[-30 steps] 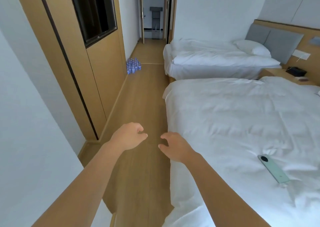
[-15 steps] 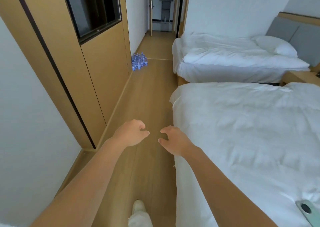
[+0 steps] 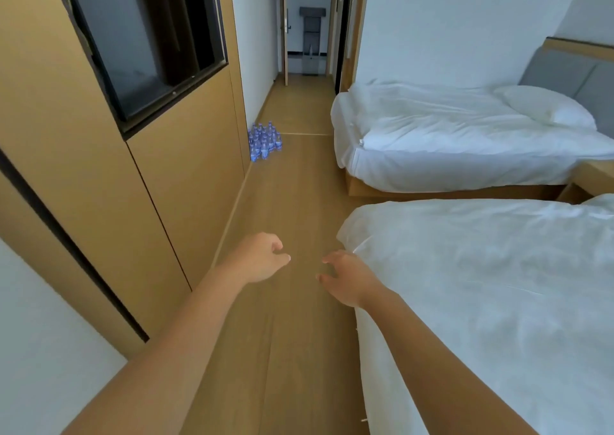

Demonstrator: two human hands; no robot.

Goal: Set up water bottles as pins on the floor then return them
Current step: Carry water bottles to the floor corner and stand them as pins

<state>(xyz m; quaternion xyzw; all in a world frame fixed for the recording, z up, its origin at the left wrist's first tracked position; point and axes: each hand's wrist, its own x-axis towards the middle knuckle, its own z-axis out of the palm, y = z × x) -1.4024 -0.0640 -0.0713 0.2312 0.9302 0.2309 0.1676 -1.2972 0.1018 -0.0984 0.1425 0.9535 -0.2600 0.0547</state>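
Observation:
Several blue-labelled water bottles point(image 3: 264, 141) stand upright in a tight cluster on the wooden floor point(image 3: 285, 208), far ahead, close to the wooden wall panel on the left. My left hand point(image 3: 262, 257) and my right hand point(image 3: 345, 276) are held out in front of me above the floor, well short of the bottles. Both hands are empty with loosely curled fingers. My right hand hovers at the corner of the near bed.
A near bed point(image 3: 491, 295) with white bedding fills the right side; a second bed point(image 3: 448, 142) lies beyond it. Wooden wall panels point(image 3: 159, 182) with a dark screen point(image 3: 146, 35) line the left. The floor strip between them leads to an open doorway point(image 3: 309, 35).
I have walked forward along the floor strip, so the bottles look larger and nearer. The green phone on the near bed has dropped out of view. Both hands stay empty.

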